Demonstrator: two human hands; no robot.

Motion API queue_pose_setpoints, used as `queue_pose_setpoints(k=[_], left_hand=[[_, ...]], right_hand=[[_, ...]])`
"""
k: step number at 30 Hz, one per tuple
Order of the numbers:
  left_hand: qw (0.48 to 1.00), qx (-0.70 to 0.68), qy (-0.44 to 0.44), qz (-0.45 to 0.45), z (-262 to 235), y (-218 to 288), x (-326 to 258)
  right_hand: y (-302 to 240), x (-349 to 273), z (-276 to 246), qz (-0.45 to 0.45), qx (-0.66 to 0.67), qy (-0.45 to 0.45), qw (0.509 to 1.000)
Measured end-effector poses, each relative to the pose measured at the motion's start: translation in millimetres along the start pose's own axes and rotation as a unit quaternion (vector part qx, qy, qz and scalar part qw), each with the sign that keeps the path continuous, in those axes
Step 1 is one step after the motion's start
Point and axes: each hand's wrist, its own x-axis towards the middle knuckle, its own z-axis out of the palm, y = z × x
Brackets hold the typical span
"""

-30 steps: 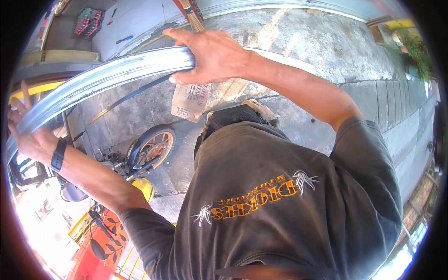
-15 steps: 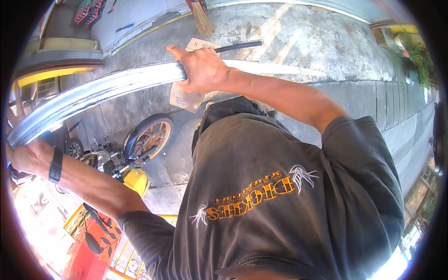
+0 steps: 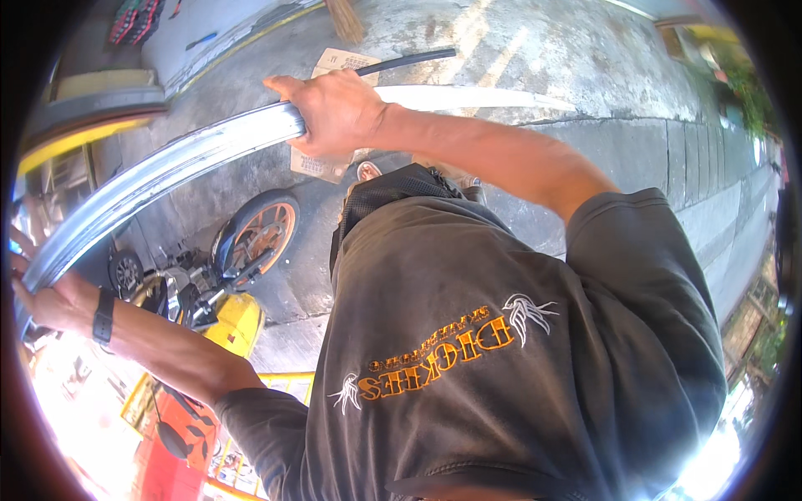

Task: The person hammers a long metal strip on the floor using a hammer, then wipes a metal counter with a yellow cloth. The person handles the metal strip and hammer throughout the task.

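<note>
Long silvery metal strips (image 3: pixel 180 154), held as a bundle, run from the far left edge across to the right. My right hand (image 3: pixel 338 115) is closed around them near the upper middle. A thin black strip (image 3: pixel 409 61) sticks out to the right from the same hand, beside the tapering pale end of the bundle. At the far left my left hand (image 3: pixel 67 302), with a dark watch (image 3: pixel 103 316) on its wrist, grips the bundle from below. Fingers show above the bundle at the left rim; whose they are is unclear.
A motorcycle with an orange-rimmed wheel (image 3: pixel 263 234) and yellow bodywork (image 3: pixel 236 324) stands beyond my left arm. Cardboard (image 3: pixel 322 164) lies on the concrete floor. A broom (image 3: pixel 344 21) rests farther off. Something red with yellow rails (image 3: pixel 171 430) stands at lower left; plants (image 3: pixel 746 96) grow at upper right.
My right hand and the bundle have moved a little left and upward in the picture. My left hand has shifted slightly right and down. Both keep their grip.
</note>
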Motion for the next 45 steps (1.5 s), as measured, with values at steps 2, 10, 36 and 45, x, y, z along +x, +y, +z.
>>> queue_pose_setpoints(k=[2, 10, 36, 45], left_hand=[[0.998, 0.045, 0.035, -0.008, -20.5, 26.9, -3.3], [0.751, 0.570, 0.330, 0.047, -5.9, -37.3, 56.7], [0.776, 0.535, 0.333, 0.003, 27.4, -42.2, 191.9], [0.819, 0.485, 0.307, 0.010, 21.4, -25.7, 160.6]], right_hand=[[-4.0, 5.4, -18.5, -0.004, -0.006, -0.049, 0.999], [70.4, -46.5, -87.4, 0.042, -0.137, 0.054, 0.988], [161.8, 2.3, -143.4, 0.250, 0.109, 0.106, 0.956], [134.8, -18.4, -110.8, 0.195, -0.052, 0.231, 0.952]])
